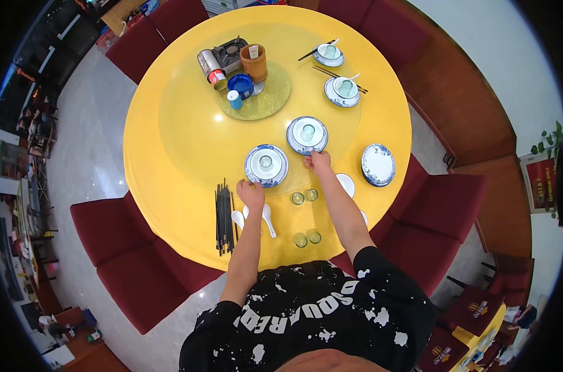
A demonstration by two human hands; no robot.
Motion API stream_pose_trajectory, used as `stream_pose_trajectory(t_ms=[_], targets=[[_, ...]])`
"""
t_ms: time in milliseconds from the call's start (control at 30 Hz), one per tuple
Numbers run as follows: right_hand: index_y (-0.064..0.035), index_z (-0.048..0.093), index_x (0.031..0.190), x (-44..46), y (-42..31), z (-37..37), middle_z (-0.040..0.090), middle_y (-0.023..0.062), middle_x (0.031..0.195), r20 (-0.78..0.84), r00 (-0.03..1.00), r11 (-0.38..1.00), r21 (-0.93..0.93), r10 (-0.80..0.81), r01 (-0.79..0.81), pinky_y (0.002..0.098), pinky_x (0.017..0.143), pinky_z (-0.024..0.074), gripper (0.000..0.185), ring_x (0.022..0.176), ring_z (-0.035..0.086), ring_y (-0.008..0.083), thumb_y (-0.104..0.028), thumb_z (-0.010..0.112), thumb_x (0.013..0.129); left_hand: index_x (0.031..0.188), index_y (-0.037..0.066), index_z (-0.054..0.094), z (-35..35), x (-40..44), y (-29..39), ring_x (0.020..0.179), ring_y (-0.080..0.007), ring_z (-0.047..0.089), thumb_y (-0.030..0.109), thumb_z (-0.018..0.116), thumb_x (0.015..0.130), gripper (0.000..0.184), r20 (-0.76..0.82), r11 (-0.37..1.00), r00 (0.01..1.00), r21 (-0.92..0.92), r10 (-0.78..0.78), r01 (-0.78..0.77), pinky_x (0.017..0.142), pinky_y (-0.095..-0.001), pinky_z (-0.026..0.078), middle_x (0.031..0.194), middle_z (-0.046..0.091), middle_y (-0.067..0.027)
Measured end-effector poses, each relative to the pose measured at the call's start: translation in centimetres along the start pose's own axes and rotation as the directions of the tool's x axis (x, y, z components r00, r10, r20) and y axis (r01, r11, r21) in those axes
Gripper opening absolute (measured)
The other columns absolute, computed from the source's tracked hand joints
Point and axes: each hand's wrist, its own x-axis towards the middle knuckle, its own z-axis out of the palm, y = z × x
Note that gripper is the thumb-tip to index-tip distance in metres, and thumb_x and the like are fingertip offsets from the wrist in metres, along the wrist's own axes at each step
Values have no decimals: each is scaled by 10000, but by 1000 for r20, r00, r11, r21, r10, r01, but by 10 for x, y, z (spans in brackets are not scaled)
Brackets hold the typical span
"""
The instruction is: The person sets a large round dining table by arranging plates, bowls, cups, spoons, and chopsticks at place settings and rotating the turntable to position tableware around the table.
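Observation:
My right hand [319, 162] pinches the near rim of a blue-and-white plate [291, 142], on which a white bowl [297, 137] holds a small clear glass [307, 132]. My left hand [251, 194] has its fingers curled by the near-left rim of another blue-and-white plate [248, 168]; whether anything is in them cannot be seen. That plate also bears a white bowl and a glass [266, 161]. Beside my left forearm lie black chopsticks [223, 217] and white spoons [269, 220]. Between my arms stand several upright glasses [300, 239].
Farther back are two place settings [342, 93] with chopsticks and spoons. A stack of plates [378, 165] sits at the right, near a white dish [346, 185] partly behind my right arm. The turntable [275, 102] carries a gas stove [232, 54], wooden pot [253, 64] and cans. Maroon chairs [142, 285] surround the table.

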Motion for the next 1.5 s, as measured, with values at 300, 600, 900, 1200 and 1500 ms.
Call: stream_pose_trajectory(t_ms=[300,600,900,1200,1500], targets=[[99,568,839,-27,12,3,665,192,713,-109,993,963,-270,-49,18,337,366,457,120,493,635,246,6,496,821,907,-47,621,-6,8,-9,1037,-400,527,94,588,838,161,-52,998,999,61,3,0,925,-483,417,1082,600,-218],[109,468,1009,-28,18,-5,652,193,701,-119,991,885,-465,-69,5,365,429,489,288,501,640,255,-65,559,799,893,-24,659,-1,28,-28,1019,-385,549,148,587,846,193,-37,980,999,197,-8,16,899,-481,439,1011,632,-218],[123,442,1139,-104,-3,-10,660,194,748,-104,973,884,-447,-205,139,308,447,489,410,519,610,204,-110,604,843,1004,-57,647,-28,21,-31,1011,-388,573,148,594,855,259,-79,996,995,-57,67,-72,903,-488,442,980,646,-229],[31,546,1179,-262,145,12,681,160,860,440,893,772,-535,-92,343,333,612,531,380,692,660,223,-151,633,858,1178,21,584,-151,-76,-147,1053,-390,554,318,672,851,450,-132,916,967,312,-220,251,883,-506,471,1132,581,-193],[18,602,1107,-270,203,87,681,170,871,577,813,506,-681,-76,530,410,763,526,371,819,670,322,-211,654,820,954,3,644,-186,-67,-191,900,-376,649,253,692,859,272,274,927,901,265,-337,266,795,-458,511,939,671,-192]])
